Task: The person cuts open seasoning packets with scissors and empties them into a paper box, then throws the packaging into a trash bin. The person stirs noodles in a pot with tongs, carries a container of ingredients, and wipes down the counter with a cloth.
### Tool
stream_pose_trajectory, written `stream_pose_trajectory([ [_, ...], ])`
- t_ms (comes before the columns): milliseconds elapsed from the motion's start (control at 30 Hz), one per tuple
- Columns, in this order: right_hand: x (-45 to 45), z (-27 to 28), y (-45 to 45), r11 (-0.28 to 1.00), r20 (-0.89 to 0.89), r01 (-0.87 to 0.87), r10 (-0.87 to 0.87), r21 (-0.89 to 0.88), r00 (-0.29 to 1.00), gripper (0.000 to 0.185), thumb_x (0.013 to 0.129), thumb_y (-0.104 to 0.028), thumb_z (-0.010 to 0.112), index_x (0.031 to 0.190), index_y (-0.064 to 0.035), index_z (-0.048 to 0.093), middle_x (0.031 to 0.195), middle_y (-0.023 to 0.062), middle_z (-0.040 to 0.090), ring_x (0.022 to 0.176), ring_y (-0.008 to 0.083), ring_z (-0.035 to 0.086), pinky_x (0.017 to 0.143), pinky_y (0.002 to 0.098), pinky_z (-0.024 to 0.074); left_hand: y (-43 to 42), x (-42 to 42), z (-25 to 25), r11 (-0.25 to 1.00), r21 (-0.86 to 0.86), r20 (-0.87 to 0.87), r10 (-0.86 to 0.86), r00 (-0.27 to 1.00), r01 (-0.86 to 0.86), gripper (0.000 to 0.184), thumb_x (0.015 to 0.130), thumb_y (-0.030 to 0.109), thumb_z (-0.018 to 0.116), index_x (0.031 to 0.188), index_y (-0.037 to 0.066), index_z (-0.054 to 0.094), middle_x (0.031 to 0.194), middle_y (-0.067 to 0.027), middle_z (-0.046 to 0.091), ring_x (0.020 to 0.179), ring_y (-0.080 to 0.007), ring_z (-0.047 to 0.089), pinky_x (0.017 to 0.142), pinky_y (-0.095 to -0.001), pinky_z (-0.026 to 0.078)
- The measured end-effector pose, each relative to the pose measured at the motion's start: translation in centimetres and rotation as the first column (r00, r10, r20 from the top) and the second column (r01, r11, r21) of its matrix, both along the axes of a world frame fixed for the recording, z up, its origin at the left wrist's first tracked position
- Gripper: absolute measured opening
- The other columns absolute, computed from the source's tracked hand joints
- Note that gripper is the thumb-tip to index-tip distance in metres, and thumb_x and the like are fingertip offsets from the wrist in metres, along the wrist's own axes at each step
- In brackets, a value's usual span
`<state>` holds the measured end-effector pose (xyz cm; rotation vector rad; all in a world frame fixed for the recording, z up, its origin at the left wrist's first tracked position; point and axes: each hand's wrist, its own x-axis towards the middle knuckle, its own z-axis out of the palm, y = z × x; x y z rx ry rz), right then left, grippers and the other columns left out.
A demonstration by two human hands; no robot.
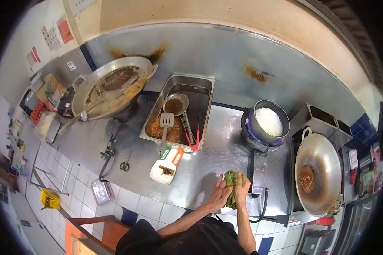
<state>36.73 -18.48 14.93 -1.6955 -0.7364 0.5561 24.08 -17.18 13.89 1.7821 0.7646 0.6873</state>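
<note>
Between my two hands, above the front edge of the steel counter [208, 170], is a crumpled green cloth [231, 189]. My right hand [241, 189] is closed around its right side. From the left, my left hand [219, 194] presses on the cloth with its fingers bent against it. To the left of my hands lies an open white paper food box [161, 171] with a dark piece of food in it. On the right, closest to my right hand, is a gas burner [259, 170] with a pot [271, 123] of white foamy contents over a blue flame.
A steel pan [208, 110] of dark liquid holds a strainer [175, 103], a slotted turner [166, 123] and red-handled tongs [194, 142]. A large oily wok [110, 89] stands at the left, another wok [323, 170] at the right. Scissors [124, 165] and a hose [104, 168] lie left.
</note>
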Motion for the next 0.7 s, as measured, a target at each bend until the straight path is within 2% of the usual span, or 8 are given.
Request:
stream_pose_trajectory([
  [67, 0.6, -2.2, 0.2, 1.000, -0.091, 0.001, 0.000, 0.016, 0.996, 0.033, 0.098, -0.027, 0.056, 0.079, -0.0008, 0.062, 0.071, 0.0022, 0.059, 0.061, 0.0099, 0.047, 0.057, 0.0300, 0.0406, 0.2, -0.4, -0.1, 0.986, 0.168, -0.065, 0.020, 0.998, -0.009, 0.056, 0.103, 0.045, 0.032, 0.120, 0.003, 0.064, 0.146, -0.0195, 0.041, 0.144, -0.0372, 0.022, 0.117, -0.0462, 0.016],
  [233, 2.4, -6.0, -0.1, 0.995, -0.619, -0.015, 0.072, 0.097, 0.782, 0.035, 0.098, -0.031, 0.056, 0.099, 0.0018, 0.067, 0.085, 0.0074, 0.068, 0.073, 0.0150, 0.064, 0.069, 0.0296, 0.0515, 7.1, -3.7, 7.6, 0.971, 0.092, -0.078, 0.229, 0.970, -0.222, 0.034, 0.096, 0.033, 0.055, 0.099, 0.002, 0.069, 0.127, -0.0208, 0.059, 0.124, -0.0398, 0.050, 0.106, -0.0466, 0.037],
  [300, 2.5, -9.0, -1.0, 0.996, -0.564, -0.081, 0.084, 0.031, 0.822, 0.045, 0.095, -0.035, 0.059, 0.116, 0.0042, 0.060, 0.103, 0.0156, 0.067, 0.094, 0.0247, 0.066, 0.084, 0.0357, 0.0517, 11.7, -3.4, 10.1, 0.812, 0.427, -0.244, 0.527, 0.814, -0.398, 0.047, 0.092, 0.042, 0.059, 0.113, 0.000, 0.063, 0.119, -0.0211, 0.064, 0.116, -0.0391, 0.057, 0.099, -0.0471, 0.044],
  [367, 1.2, -8.4, -2.7, 0.947, 0.085, -0.088, 0.120, -0.309, 0.989, 0.061, 0.090, -0.040, 0.064, 0.128, 0.0058, 0.051, 0.121, 0.0243, 0.059, 0.115, 0.0331, 0.057, 0.094, 0.0419, 0.0466, 17.2, -2.6, 8.3, 0.735, 0.573, -0.542, 0.672, 0.504, -0.363, 0.065, 0.089, 0.051, 0.060, 0.124, -0.004, 0.053, 0.120, -0.0237, 0.063, 0.120, -0.0379, 0.055, 0.099, -0.0469, 0.044],
  [433, 0.8, -10.6, -4.3, 0.956, 0.095, -0.058, 0.089, -0.288, 0.992, 0.069, 0.085, -0.040, 0.069, 0.133, 0.0045, 0.046, 0.127, 0.0291, 0.053, 0.119, 0.0396, 0.052, 0.098, 0.0449, 0.0435, 21.5, -1.6, 7.2, 0.897, 0.275, -0.845, 0.397, 0.358, -0.346, 0.080, 0.087, 0.055, 0.058, 0.135, -0.007, 0.043, 0.132, -0.0274, 0.054, 0.127, -0.0384, 0.050, 0.101, -0.0466, 0.044],
  [567, 0.2, -9.0, -9.1, 0.984, 0.195, -0.131, 0.152, -0.117, 0.969, 0.042, 0.085, -0.025, 0.066, 0.116, 0.0010, 0.058, 0.115, 0.0244, 0.060, 0.109, 0.0379, 0.057, 0.093, 0.0442, 0.0464, 30.9, -2.7, -5.6, 0.930, 0.346, -0.905, 0.366, 0.218, -0.125, 0.077, 0.087, 0.048, 0.057, 0.138, -0.008, 0.043, 0.132, -0.0277, 0.055, 0.129, -0.0353, 0.050, 0.107, -0.0434, 0.040],
  [633, 1.0, -8.6, -10.7, 0.996, 0.276, -0.004, 0.027, -0.085, 0.961, 0.027, 0.089, -0.020, 0.060, 0.106, 0.0010, 0.060, 0.100, 0.0198, 0.066, 0.095, 0.0305, 0.064, 0.083, 0.0409, 0.0509, 28.2, -2.3, 0.3, 0.967, 0.191, -0.919, 0.236, 0.316, -0.167, 0.054, 0.087, 0.038, 0.053, 0.114, -0.009, 0.055, 0.110, -0.0256, 0.062, 0.103, -0.0324, 0.061, 0.086, -0.0439, 0.047],
  [700, 2.7, -11.3, -12.1, 0.981, -0.127, 0.133, -0.151, -0.141, 0.980, 0.021, 0.092, -0.016, 0.053, 0.102, 0.0006, 0.059, 0.079, 0.0143, 0.066, 0.069, 0.0226, 0.065, 0.064, 0.0358, 0.0536, 25.0, -3.0, 6.1, 0.982, 0.087, -0.910, 0.146, 0.387, -0.166, 0.042, 0.087, 0.028, 0.049, 0.090, -0.011, 0.067, 0.089, -0.0235, 0.069, 0.078, -0.0296, 0.071, 0.064, -0.0445, 0.055],
])
